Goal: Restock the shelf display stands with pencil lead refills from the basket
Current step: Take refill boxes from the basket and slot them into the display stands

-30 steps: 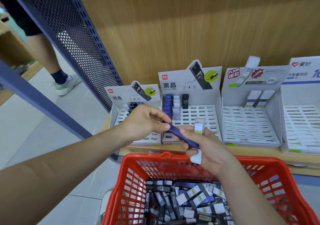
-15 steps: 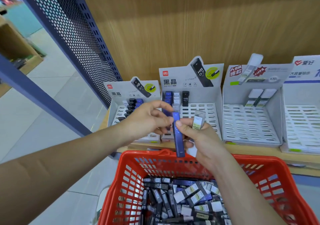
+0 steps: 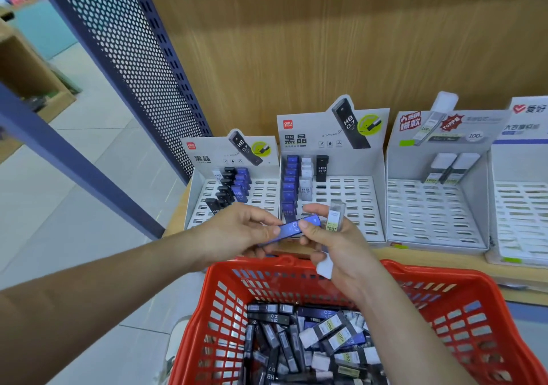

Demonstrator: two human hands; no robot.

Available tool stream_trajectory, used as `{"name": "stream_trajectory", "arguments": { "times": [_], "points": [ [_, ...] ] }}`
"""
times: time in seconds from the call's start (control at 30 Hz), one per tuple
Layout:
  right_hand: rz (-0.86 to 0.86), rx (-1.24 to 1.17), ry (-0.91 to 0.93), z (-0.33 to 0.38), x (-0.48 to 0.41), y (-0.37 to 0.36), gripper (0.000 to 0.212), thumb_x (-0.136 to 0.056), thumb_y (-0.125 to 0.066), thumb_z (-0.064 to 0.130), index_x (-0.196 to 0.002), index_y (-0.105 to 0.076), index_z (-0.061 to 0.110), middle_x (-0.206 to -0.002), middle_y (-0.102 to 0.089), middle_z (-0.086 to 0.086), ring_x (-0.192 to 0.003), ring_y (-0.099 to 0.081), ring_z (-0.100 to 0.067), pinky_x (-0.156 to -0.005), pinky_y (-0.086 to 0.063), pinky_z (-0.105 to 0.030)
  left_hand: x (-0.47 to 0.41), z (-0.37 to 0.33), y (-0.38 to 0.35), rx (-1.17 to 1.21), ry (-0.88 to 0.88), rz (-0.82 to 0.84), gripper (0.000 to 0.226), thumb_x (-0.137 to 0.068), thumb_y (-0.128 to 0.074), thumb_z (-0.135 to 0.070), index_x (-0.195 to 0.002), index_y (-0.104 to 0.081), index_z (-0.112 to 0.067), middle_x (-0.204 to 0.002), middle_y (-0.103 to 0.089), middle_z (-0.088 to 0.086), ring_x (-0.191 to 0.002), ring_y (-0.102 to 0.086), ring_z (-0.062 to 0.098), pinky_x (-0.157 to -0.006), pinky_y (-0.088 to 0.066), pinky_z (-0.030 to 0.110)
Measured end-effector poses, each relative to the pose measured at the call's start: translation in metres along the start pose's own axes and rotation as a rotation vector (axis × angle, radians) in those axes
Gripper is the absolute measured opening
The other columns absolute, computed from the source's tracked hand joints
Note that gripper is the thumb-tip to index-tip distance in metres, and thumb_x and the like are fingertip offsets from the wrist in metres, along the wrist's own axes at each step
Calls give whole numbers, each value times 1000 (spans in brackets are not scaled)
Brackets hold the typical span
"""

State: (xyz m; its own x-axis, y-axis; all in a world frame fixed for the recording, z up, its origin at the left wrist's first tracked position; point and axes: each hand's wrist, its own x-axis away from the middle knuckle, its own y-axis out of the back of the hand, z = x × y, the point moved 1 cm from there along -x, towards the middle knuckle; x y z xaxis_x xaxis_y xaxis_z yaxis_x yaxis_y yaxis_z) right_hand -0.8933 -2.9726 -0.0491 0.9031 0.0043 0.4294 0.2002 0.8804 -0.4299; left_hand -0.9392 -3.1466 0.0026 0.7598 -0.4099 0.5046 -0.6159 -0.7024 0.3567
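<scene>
A blue lead refill case [image 3: 292, 229] lies nearly level above the red basket [image 3: 462, 304], pinched between my left hand [image 3: 237, 233] and the thumb of my right hand [image 3: 338, 245]. My right hand also holds a clear-and-white refill case [image 3: 334, 221] upright in its fingers. The basket holds several black, blue and white refill cases [image 3: 311, 343]. On the shelf, the left display stand [image 3: 204, 203] carries black and blue cases, the middle stand [image 3: 353, 197] has blue, white and one black case, and a third stand [image 3: 430, 206] holds two white cases.
A fourth white stand [image 3: 522, 212] sits at the far right. The wooden shelf edge [image 3: 444, 263] runs just behind the basket. A blue perforated metal panel [image 3: 118, 49] and a blue slanted beam [image 3: 74, 159] stand to the left, with tiled floor below.
The blue case has turned from hanging upright to lying nearly level between both hands. The view shifted slightly; the person's leg seen earlier at the left is out of view.
</scene>
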Motion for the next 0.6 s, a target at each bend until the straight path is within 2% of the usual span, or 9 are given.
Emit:
{"name": "stream_trajectory", "arguments": {
  "times": [0.13, 0.23, 0.3, 0.37, 0.43, 0.5, 0.6],
  "points": [
    [-75, -9, -28, 3, -4, 8, 20, -91, -62, 0, -108, -66, 11, -84, -64, -9, -59, -53, -11, -43, -31, -19, -3, -3, 27, -84, -50, -205, 8, -85, -69, -15, -91, -70, -10, -64, -66, 2, -56, -55, 10, -54, -48, 21],
    [-119, -71, -50, 7, -8, 13, 23, -92, -56, -5, -111, -61, 8, -96, -60, -13, -68, -56, -15, -49, -36, -23, -3, -4, 46, -166, -78, -297, 5, -79, -75, -13, -80, -70, -14, -64, -67, 5, -53, -57, 8, -51, -47, 19],
    [-135, -114, -61, 9, -9, 15, 26, -93, -49, -6, -114, -59, 6, -103, -61, -14, -79, -59, -19, -57, -39, -27, -4, -5, 51, -255, -99, -325, 8, -80, -74, -11, -81, -72, -18, -68, -69, 8, -51, -57, 6, -49, -46, 15],
    [-136, -137, -60, 12, -9, 17, 28, -94, -48, -6, -118, -58, 7, -106, -63, -15, -87, -61, -21, -63, -42, -28, -8, -6, 50, -305, -120, -313, 11, -83, -71, -8, -86, -72, -19, -76, -71, 14, -55, -60, 12, -53, -51, 19],
    [-122, -130, -58, 15, -7, 18, 29, -95, -52, -3, -121, -54, 10, -107, -65, -16, -92, -65, -23, -68, -46, -29, -11, -8, 46, -396, -154, -315, 11, -84, -71, -12, -90, -72, -21, -74, -71, 9, -62, -65, 23, -64, -57, 33],
    [-104, -119, -61, 15, -5, 22, 30, -95, -55, -2, -121, -52, 12, -105, -66, -16, -94, -67, -25, -70, -49, -30, -14, -11, 42, -509, -203, -340, 11, -84, -72, -16, -94, -73, -20, -68, -69, -2, -63, -66, 19, -68, -57, 38],
    [-48, -44, -63, 13, -3, 24, 28, -91, -60, -3, -117, -57, 9, -98, -68, -16, -79, -63, -20, -64, -48, -27, -18, -17, 33, -469, -217, -321, 9, -85, -69, -12, -93, -71, -16, -68, -67, 0, -56, -61, 12, -63, -56, 32]
  ]
}}
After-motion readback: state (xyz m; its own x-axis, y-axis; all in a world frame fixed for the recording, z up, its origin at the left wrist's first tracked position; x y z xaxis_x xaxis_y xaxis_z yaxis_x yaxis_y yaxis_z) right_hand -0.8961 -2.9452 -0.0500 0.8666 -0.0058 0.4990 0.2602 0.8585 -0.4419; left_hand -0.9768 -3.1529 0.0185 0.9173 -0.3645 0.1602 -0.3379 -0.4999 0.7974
